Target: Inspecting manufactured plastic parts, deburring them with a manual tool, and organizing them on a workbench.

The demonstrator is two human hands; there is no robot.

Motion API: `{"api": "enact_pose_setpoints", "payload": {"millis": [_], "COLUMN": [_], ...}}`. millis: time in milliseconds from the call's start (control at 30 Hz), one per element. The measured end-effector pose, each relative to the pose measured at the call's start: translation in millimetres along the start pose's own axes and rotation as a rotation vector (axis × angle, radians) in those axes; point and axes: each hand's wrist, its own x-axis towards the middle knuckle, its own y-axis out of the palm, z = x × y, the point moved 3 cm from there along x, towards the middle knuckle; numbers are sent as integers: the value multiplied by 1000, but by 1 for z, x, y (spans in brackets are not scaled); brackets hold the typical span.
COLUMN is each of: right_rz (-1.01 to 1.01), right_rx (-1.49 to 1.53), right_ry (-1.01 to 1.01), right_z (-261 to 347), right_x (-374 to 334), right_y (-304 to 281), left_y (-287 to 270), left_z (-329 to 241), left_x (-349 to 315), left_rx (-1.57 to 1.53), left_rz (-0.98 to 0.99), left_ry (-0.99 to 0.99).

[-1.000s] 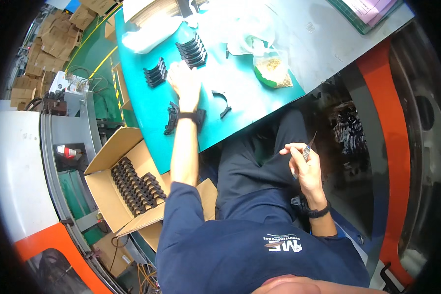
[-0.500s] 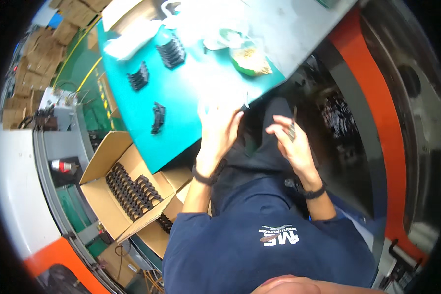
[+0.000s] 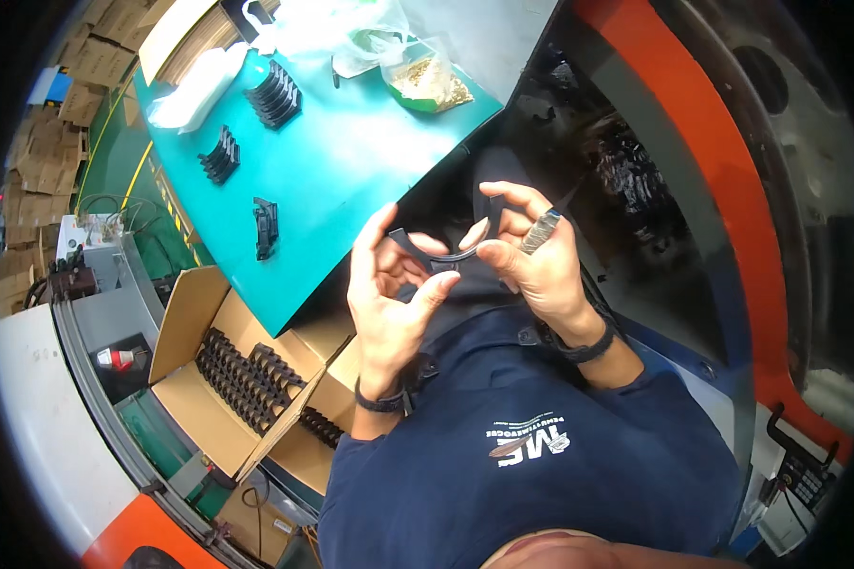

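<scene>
Between my two hands, above my lap, is a black curved plastic part (image 3: 455, 257), shaped like a half ring. My left hand (image 3: 389, 289) grips its left end between thumb and fingers. My right hand (image 3: 546, 270) holds the other end, thumb against the curve. Tucked in that same hand is a small tool with a silvery patterned handle (image 3: 541, 230); its tip is hard to make out. On the green table top (image 3: 351, 166) lie similar black parts: a single piece (image 3: 266, 229), a short row (image 3: 220, 155) and a longer row (image 3: 273, 95).
An open cardboard box (image 3: 194, 408) full of black parts stands left of me, below the table. A clear bag of small brass-coloured pieces (image 3: 429, 83) and a white plastic bundle (image 3: 199, 90) lie on the table. An orange-framed machine (image 3: 678, 123) rises at right.
My left hand has come back from the table edge to my lap with the black part. My right hand has moved left and up onto its other end. The view has shifted.
</scene>
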Motion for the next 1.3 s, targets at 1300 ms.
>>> {"api": "enact_pose_setpoints", "payload": {"millis": [1300], "right_rz": [93], "right_rx": [-108], "right_ry": [-122], "right_z": [-19], "right_x": [5], "right_y": [-22], "left_y": [13], "left_z": [15], "left_x": [-6], "left_rx": [46], "left_rz": [-307], "left_ry": [21]}}
